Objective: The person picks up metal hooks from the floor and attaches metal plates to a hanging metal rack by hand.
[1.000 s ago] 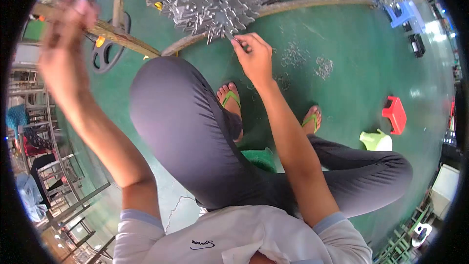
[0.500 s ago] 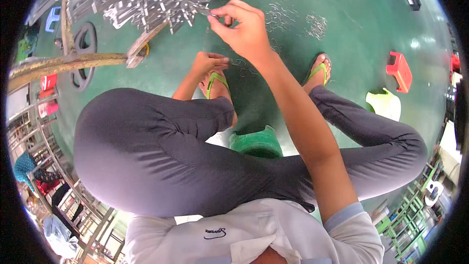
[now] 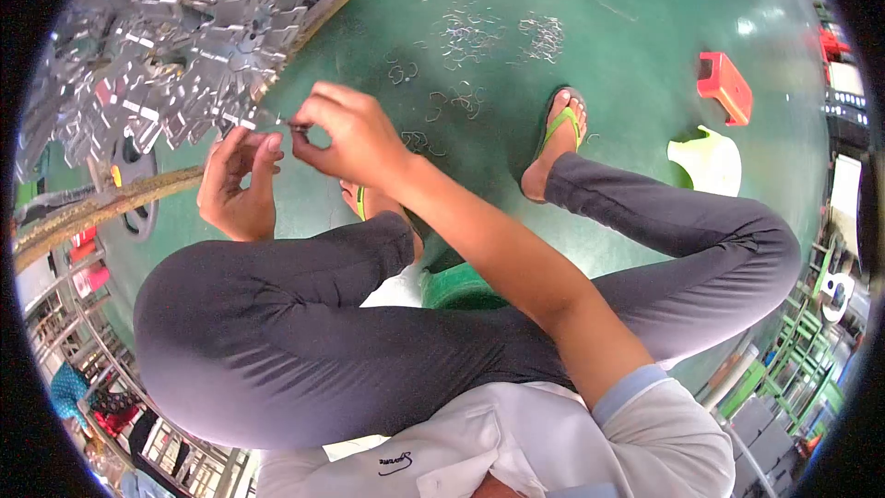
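A dense cluster of shiny metal pieces (image 3: 194, 46) hangs at the upper left of the head view. Close to its lower right edge, my right hand (image 3: 346, 129) pinches a small dark metal part between thumb and fingertips. Just left of it is my left hand (image 3: 241, 183), palm turned up, thumb and fingers curled near the lowest pieces; what it holds, if anything, is too small to make out. Thin bent metal bits (image 3: 468, 37) lie scattered on the green floor.
A wooden bar (image 3: 111, 212) runs below the cluster. To the right stand a red stool (image 3: 725, 88) and a light green container (image 3: 708, 161). A green stool (image 3: 456, 288) is between my legs. Metal racks and a person in a teal top (image 3: 68, 392) are at the lower left.
The view has shifted, and the cluster appears further left. My left hand has risen from beside my foot to the cluster's edge, close to my right hand, which still pinches a part.
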A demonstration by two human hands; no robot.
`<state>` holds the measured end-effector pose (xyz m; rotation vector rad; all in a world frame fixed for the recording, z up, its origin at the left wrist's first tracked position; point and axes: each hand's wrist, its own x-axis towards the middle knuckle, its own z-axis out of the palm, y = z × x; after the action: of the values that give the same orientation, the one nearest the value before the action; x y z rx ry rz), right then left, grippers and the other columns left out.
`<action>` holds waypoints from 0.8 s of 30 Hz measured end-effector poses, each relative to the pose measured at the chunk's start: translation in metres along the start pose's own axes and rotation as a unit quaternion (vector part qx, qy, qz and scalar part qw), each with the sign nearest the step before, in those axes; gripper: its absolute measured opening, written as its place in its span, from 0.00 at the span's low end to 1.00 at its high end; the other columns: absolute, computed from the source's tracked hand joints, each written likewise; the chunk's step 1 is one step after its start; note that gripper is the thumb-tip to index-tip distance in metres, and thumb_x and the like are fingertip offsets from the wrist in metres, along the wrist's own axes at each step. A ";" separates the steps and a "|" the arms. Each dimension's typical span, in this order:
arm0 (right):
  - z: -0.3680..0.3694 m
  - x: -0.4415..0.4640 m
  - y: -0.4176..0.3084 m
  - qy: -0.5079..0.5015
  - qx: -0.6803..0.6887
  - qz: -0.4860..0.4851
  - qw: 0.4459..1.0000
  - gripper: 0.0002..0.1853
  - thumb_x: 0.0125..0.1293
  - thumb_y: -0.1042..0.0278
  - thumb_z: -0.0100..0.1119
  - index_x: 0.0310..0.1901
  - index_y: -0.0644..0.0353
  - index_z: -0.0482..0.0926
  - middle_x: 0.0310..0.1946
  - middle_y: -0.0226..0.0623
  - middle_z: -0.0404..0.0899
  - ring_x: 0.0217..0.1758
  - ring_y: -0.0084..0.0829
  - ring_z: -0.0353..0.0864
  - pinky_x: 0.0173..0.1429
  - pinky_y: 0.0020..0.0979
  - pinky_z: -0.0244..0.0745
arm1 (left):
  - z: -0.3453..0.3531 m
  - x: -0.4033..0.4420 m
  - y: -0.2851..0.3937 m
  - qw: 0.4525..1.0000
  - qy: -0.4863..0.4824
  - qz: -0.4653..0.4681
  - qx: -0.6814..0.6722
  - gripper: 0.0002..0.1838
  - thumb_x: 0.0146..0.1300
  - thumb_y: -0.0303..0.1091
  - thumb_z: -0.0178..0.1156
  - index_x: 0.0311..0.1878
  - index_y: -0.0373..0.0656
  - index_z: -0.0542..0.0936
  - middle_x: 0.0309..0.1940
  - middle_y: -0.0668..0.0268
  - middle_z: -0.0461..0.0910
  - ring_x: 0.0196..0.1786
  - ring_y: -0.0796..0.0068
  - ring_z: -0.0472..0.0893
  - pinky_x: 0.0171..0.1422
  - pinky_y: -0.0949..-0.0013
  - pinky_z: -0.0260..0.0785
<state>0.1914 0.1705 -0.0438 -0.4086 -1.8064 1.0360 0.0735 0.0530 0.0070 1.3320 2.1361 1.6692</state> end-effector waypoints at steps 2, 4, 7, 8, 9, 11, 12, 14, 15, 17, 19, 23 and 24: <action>0.002 -0.005 -0.002 -0.011 -0.008 -0.006 1.000 0.10 0.52 0.76 0.73 0.34 0.60 0.80 0.32 0.38 0.79 0.35 0.43 0.83 0.38 0.40 0.78 | 0.000 0.003 -0.009 0.999 -0.013 0.017 0.040 0.07 0.61 0.16 0.72 0.42 0.30 0.87 0.38 0.58 0.86 0.33 0.75 0.86 0.32 0.74 0.80; 0.000 -0.007 -0.003 -0.020 -0.007 -0.009 1.000 0.11 0.51 0.76 0.73 0.34 0.60 0.80 0.32 0.38 0.79 0.35 0.43 0.82 0.38 0.40 0.78 | 0.006 0.004 -0.004 0.995 -0.026 0.063 0.074 0.08 0.60 0.17 0.73 0.42 0.30 0.87 0.37 0.59 0.87 0.34 0.76 0.85 0.32 0.75 0.81; -0.004 -0.008 0.006 -0.037 -0.006 -0.021 0.999 0.12 0.52 0.73 0.75 0.36 0.60 0.80 0.34 0.39 0.79 0.37 0.43 0.82 0.39 0.39 0.79 | 0.009 0.005 -0.004 0.990 -0.051 0.093 0.088 0.08 0.63 0.17 0.71 0.45 0.29 0.87 0.39 0.59 0.86 0.37 0.74 0.86 0.35 0.73 0.83; -0.005 -0.008 0.009 -0.045 -0.005 -0.025 0.999 0.13 0.52 0.72 0.76 0.36 0.60 0.81 0.35 0.40 0.79 0.37 0.43 0.83 0.40 0.39 0.80 | 0.009 0.004 -0.005 0.990 -0.059 0.097 0.088 0.08 0.64 0.17 0.69 0.46 0.28 0.87 0.40 0.58 0.86 0.39 0.74 0.86 0.37 0.72 0.84; -0.009 -0.006 0.012 -0.032 -0.010 -0.044 0.998 0.14 0.52 0.70 0.77 0.38 0.59 0.81 0.38 0.41 0.80 0.40 0.44 0.83 0.42 0.39 0.80 | 0.009 0.004 -0.005 0.990 -0.046 0.101 0.091 0.08 0.63 0.17 0.71 0.45 0.29 0.87 0.39 0.59 0.87 0.37 0.75 0.86 0.36 0.73 0.83; -0.029 -0.002 0.019 -0.003 -0.023 -0.081 0.996 0.18 0.51 0.66 0.79 0.42 0.59 0.82 0.42 0.43 0.80 0.44 0.45 0.83 0.46 0.39 0.81 | 0.012 0.005 -0.006 0.989 -0.024 0.112 0.095 0.08 0.60 0.16 0.73 0.43 0.29 0.87 0.37 0.59 0.87 0.33 0.77 0.84 0.32 0.75 0.82; -0.040 -0.008 0.039 -0.025 -0.063 -0.066 0.996 0.23 0.52 0.60 0.80 0.48 0.58 0.83 0.49 0.47 0.79 0.51 0.47 0.82 0.54 0.41 0.81 | 0.012 0.006 -0.007 0.990 -0.023 0.107 0.093 0.09 0.60 0.16 0.72 0.44 0.29 0.87 0.37 0.59 0.88 0.33 0.77 0.84 0.32 0.75 0.82; -0.060 -0.021 0.091 0.034 -0.182 0.038 0.982 0.20 0.59 0.57 0.73 0.48 0.58 0.81 0.50 0.45 0.78 0.55 0.49 0.79 0.58 0.47 0.78 | 0.011 0.005 -0.007 0.991 -0.017 0.096 0.089 0.09 0.61 0.16 0.72 0.45 0.28 0.87 0.38 0.58 0.88 0.33 0.76 0.84 0.33 0.75 0.82; -0.077 -0.030 0.128 0.026 -0.259 0.050 0.964 0.18 0.61 0.60 0.71 0.50 0.58 0.80 0.52 0.45 0.78 0.57 0.49 0.78 0.61 0.47 0.76 | 0.012 0.004 -0.008 0.992 -0.014 0.099 0.083 0.09 0.61 0.16 0.71 0.46 0.27 0.86 0.38 0.57 0.88 0.33 0.76 0.85 0.33 0.75 0.82; -0.107 -0.059 0.196 -0.010 -0.380 0.141 0.914 0.23 0.62 0.62 0.70 0.57 0.59 0.79 0.56 0.45 0.76 0.60 0.50 0.74 0.66 0.46 0.73 | 0.012 0.004 -0.010 0.991 -0.012 0.108 0.072 0.10 0.62 0.15 0.71 0.47 0.26 0.86 0.38 0.56 0.88 0.34 0.75 0.85 0.33 0.74 0.83; -0.134 -0.072 0.226 -0.024 -0.423 0.229 0.876 0.18 0.61 0.64 0.69 0.52 0.61 0.84 0.56 0.46 0.77 0.61 0.50 0.74 0.65 0.47 0.74 | 0.010 0.003 -0.007 0.991 -0.014 0.099 0.084 0.10 0.62 0.15 0.70 0.47 0.26 0.86 0.38 0.54 0.87 0.35 0.74 0.86 0.33 0.73 0.83; -0.172 -0.084 0.239 -0.108 -0.431 0.253 0.859 0.11 0.59 0.65 0.69 0.41 0.61 0.87 0.50 0.47 0.80 0.57 0.50 0.77 0.62 0.48 0.77 | 0.006 0.002 -0.006 0.993 -0.016 0.078 0.093 0.10 0.62 0.13 0.70 0.47 0.25 0.85 0.40 0.51 0.87 0.37 0.71 0.86 0.34 0.71 0.85; -0.177 -0.086 0.241 -0.099 -0.429 0.260 0.859 0.10 0.59 0.65 0.69 0.40 0.60 0.88 0.47 0.47 0.81 0.56 0.51 0.78 0.61 0.48 0.78 | 0.005 0.001 -0.007 0.993 -0.015 0.082 0.087 0.11 0.62 0.13 0.70 0.47 0.24 0.85 0.41 0.51 0.87 0.37 0.71 0.86 0.34 0.71 0.85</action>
<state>0.3456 0.3358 -0.2577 -1.4399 -2.3565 0.5468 0.0716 0.0579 -0.0004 1.6124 2.2542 1.5335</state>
